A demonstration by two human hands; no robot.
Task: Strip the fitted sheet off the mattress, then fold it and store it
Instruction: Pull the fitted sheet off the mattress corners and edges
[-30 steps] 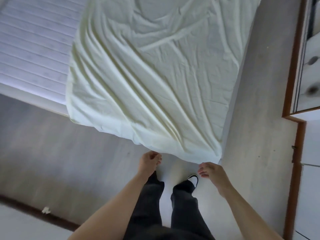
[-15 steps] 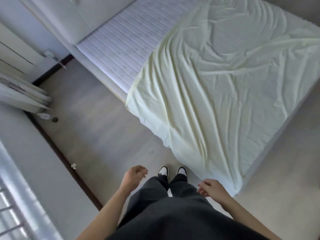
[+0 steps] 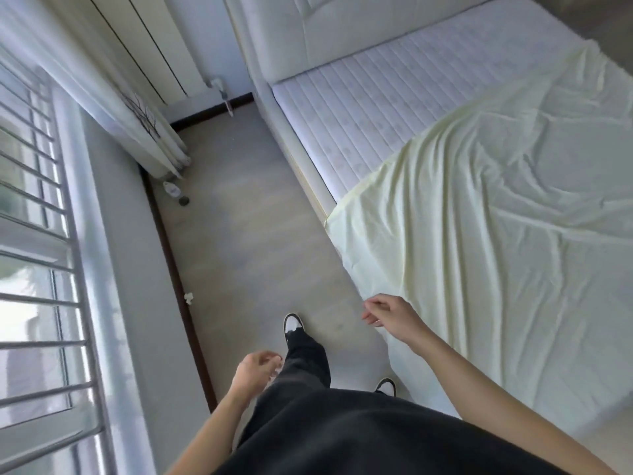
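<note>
The sheet (image 3: pixel 496 241) is left half peeled off the mattress (image 3: pixel 394 108); nothing is held, both the left hand (image 3: pixel 255 373) and the right hand (image 3: pixel 390 315) being loosely curled, free for regripping.

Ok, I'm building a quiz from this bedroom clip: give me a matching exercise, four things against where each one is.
Things:
1. fitted sheet
2. bare mattress
3. curtain
4. right hand

Places:
A. beside the window, hanging to the floor
B. by the sheet's near edge, holding nothing
C. next to the headboard
D. covering the bed's near part

Pairs: 1-D, 2-C, 3-A, 4-B
</note>
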